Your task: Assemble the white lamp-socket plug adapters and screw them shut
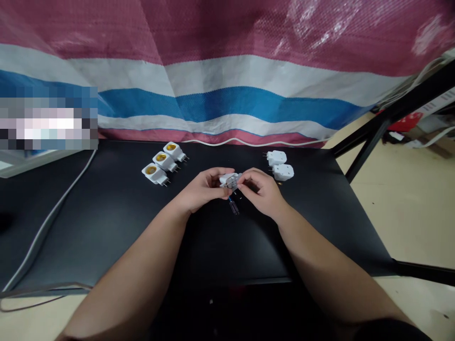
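Over the middle of the black table, my left hand (206,190) is closed around a white plug-in lamp holder (224,179). A clear, greyish piece (232,182) shows at the side of the white body facing me. My right hand (261,189) pinches the right edge of the same lamp holder, thumb and fingertips together; its fingers partly hide it. Just below lies a small screwdriver (233,206) with a dark translucent handle, its tip end near my left thumb. A tiny light bit lies right of the screwdriver, too small to name.
Three white lamp holders (155,174) with gold-coloured sockets and plug pins stand in a slanted row at left. Two white plug bodies (283,172) lie at right, a small brass-coloured bit beside them. A grey cable (53,215) crosses the left side; a striped sheet (227,104) hangs behind.
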Demonstrator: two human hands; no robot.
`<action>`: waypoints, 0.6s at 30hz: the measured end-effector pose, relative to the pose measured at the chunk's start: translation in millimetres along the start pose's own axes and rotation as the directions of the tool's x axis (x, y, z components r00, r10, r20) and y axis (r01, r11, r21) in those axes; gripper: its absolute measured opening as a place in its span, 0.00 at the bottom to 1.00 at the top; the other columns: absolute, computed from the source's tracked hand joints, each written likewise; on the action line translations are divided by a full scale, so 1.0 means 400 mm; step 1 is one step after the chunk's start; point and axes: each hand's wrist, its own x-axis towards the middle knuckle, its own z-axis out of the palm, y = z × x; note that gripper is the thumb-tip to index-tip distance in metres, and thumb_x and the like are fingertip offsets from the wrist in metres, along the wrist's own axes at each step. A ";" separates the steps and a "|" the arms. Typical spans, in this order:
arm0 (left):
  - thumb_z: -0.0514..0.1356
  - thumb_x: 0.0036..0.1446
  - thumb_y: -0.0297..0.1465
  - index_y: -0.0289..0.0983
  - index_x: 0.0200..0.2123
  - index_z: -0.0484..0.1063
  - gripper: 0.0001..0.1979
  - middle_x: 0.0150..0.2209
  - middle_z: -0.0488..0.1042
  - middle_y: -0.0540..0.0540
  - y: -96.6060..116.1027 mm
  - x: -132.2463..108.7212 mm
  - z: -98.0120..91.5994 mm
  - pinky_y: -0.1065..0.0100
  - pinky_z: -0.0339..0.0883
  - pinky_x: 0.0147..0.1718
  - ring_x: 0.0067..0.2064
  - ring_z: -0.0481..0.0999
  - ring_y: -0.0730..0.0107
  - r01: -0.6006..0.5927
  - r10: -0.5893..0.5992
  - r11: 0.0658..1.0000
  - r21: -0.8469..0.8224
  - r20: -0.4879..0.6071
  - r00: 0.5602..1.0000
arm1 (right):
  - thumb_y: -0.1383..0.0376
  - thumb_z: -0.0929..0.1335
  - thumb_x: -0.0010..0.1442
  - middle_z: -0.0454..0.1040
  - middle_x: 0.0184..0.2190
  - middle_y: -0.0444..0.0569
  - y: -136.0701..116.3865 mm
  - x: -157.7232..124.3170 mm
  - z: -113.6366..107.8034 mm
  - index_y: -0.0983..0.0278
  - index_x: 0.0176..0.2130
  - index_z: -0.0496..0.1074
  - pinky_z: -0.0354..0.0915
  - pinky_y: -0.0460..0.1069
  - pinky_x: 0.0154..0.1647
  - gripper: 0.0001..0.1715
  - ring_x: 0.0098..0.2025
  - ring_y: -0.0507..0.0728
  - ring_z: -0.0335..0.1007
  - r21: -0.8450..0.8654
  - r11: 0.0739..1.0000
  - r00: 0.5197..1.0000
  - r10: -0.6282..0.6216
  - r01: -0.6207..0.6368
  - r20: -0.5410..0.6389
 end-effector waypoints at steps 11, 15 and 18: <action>0.79 0.48 0.24 0.39 0.59 0.79 0.34 0.46 0.84 0.43 0.006 -0.004 0.012 0.62 0.78 0.49 0.46 0.83 0.65 -0.100 0.098 0.992 0.083 0.030 0.995 | 0.66 0.74 0.67 0.79 0.41 0.49 -0.010 -0.005 0.015 0.60 0.40 0.81 0.75 0.53 0.41 0.02 0.39 0.56 0.78 0.026 0.996 0.992 0.087 -0.085 -0.088; 0.78 0.48 0.24 0.39 0.61 0.77 0.35 0.41 0.84 0.46 0.012 -0.004 0.013 0.63 0.78 0.47 0.42 0.84 0.66 -0.132 0.132 0.986 0.101 0.009 0.991 | 0.66 0.75 0.66 0.80 0.42 0.50 -0.010 -0.006 0.019 0.60 0.39 0.81 0.75 0.53 0.40 0.01 0.40 0.57 0.79 0.040 0.986 0.977 0.167 -0.164 -0.134; 0.79 0.49 0.25 0.37 0.57 0.78 0.31 0.42 0.84 0.44 0.013 -0.004 0.012 0.63 0.78 0.47 0.43 0.84 0.66 -0.152 0.151 0.981 0.119 0.013 0.988 | 0.65 0.76 0.65 0.80 0.41 0.50 -0.006 -0.005 0.022 0.61 0.38 0.81 0.74 0.53 0.40 0.01 0.39 0.57 0.78 0.033 0.985 0.971 0.175 -0.172 -0.160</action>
